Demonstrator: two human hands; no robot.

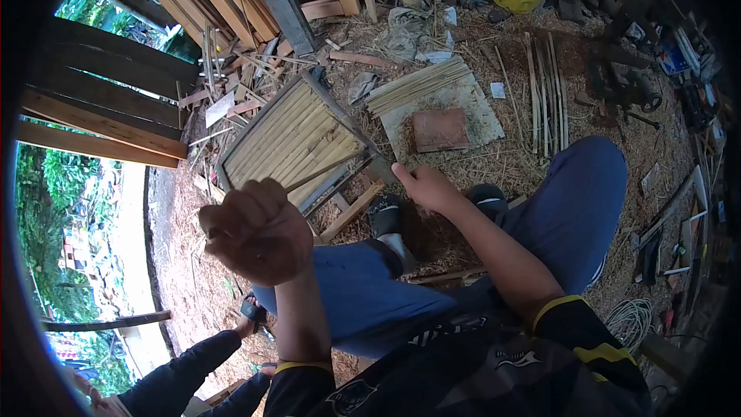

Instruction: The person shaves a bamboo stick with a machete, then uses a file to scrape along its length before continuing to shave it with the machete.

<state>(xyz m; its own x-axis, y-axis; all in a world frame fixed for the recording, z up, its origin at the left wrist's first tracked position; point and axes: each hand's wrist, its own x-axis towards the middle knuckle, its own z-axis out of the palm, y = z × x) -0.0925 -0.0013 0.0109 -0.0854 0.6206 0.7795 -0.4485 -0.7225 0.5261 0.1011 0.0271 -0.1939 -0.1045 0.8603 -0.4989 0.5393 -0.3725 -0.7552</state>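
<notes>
My left hand point(258, 233) is raised close to the camera, its fingers curled into a fist. From behind it a thin dark rod point(324, 171) slants up to the near corner of a panel; how it sits in the fist is hidden. The panel is a row of bamboo strips point(287, 133) set in a grey wooden frame point(349, 119), tilted in front of my feet. My right hand point(426, 187) is closed at the frame's right corner, thumb along the top. Its other fingers are mostly hidden.
Beyond the frame, a reddish brick-like slab point(441, 130) and thin strips point(421, 86) rest on a pale board point(486, 117). Long sticks point(546, 93) lie to the right. Planks point(224, 0) lean at the back. A person's dark sleeve point(181, 371) shows at lower left.
</notes>
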